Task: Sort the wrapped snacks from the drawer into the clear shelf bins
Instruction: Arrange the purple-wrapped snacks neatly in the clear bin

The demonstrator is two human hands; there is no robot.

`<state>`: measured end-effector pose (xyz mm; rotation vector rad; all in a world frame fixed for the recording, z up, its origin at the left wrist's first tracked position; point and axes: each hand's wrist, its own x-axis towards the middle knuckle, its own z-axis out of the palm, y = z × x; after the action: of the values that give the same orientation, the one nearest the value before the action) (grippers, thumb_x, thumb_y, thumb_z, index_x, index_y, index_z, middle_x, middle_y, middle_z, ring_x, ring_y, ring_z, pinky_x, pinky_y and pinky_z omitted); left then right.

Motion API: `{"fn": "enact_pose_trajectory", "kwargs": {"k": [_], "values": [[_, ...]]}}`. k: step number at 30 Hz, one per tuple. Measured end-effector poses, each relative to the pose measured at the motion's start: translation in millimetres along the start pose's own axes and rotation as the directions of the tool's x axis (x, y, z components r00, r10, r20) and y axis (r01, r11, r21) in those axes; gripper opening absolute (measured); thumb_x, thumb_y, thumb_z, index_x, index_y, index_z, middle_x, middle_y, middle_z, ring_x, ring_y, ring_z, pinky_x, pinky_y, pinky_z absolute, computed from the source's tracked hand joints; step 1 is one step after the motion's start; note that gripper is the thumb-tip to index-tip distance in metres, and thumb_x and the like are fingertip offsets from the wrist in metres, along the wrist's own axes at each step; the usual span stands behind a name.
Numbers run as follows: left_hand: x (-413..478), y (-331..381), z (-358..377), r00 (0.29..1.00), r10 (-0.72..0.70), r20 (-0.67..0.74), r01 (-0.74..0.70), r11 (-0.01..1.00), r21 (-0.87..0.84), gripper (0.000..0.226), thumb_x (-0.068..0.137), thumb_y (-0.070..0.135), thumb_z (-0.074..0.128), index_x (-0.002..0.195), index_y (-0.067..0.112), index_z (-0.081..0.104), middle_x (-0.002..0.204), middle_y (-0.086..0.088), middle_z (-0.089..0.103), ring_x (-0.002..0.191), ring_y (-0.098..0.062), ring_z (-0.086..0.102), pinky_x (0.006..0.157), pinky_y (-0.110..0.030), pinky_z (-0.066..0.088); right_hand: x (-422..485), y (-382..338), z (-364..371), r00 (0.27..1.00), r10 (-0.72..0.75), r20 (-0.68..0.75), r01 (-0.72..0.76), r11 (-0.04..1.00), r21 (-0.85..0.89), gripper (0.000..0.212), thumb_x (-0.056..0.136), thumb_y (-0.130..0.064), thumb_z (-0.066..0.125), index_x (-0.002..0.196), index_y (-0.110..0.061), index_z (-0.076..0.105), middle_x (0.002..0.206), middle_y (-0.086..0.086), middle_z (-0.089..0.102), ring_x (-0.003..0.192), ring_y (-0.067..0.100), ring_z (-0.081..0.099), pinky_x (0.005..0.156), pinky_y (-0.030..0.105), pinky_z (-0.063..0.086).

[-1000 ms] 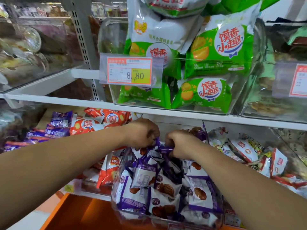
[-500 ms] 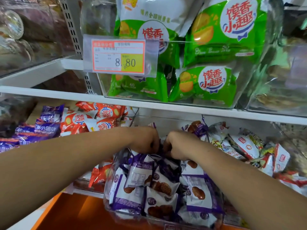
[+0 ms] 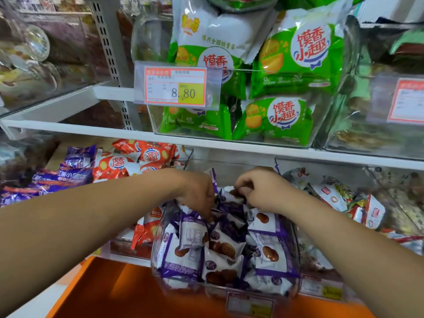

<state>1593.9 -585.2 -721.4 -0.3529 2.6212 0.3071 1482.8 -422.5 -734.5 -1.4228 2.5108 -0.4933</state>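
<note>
Two hands meet over the clear bin (image 3: 156, 260). Your right hand (image 3: 261, 191) pinches a purple packet (image 3: 231, 194) at the pile's far top, just to its left. Your left hand (image 3: 197, 193) curls downward beside it; I cannot tell whether it holds anything.

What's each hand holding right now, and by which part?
Right hand pinches a purple pack by its top edge. Left hand digs among the packs in the bin; its hold cannot be told.
</note>
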Motion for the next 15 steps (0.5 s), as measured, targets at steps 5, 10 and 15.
{"fn": "enact_pose_trajectory", "kwargs": {"k": [5,10,15], "values": [[-0.1,-9.1,-3.2,0.993,-0.048,-0.108,0.022,0.973,-0.230,0.019,0.084,0.043,0.078,0.089,0.025,0.080,0.090,-0.001,0.076,0.077,-0.017,0.066,0.072,-0.030,0.054,-14.8,13.8,4.9,0.990,0.057,-0.129,-0.023,0.968,0.250,0.015,0.098,-0.015,0.064,0.102,-0.021,0.078,0.095,-0.011,0.070,0.091,0.008,0.063,0.072,0.014,0.045],[-19.2,-27.3,-9.0,0.950,-0.088,-0.299,-0.101,0.820,-0.563,0.008,0.094,0.032,0.073,0.096,0.026,0.077,0.087,-0.001,0.077,0.075,-0.026,0.070,0.068,-0.031,0.057,-17.6,12.2,5.3,0.997,0.051,-0.056,-0.020,0.891,0.454,0.040,0.089,-0.010,0.076,0.121,0.010,0.062,0.119,0.026,0.066,0.111,0.037,0.062,0.097,0.036,0.053],[-24.8,-21.1,1.0,0.971,-0.058,-0.231,-0.170,0.507,-0.845,0.009,0.100,0.012,0.063,0.101,0.010,0.072,0.087,-0.007,0.075,0.067,-0.011,0.067,0.055,-0.020,0.055,-11.0,10.3,13.1,0.997,0.083,-0.007,-0.067,0.842,0.535,0.048,0.083,-0.034,0.085,0.127,-0.020,0.070,0.125,-0.005,0.069,0.113,0.011,0.065,0.105,0.038,0.052]]}}
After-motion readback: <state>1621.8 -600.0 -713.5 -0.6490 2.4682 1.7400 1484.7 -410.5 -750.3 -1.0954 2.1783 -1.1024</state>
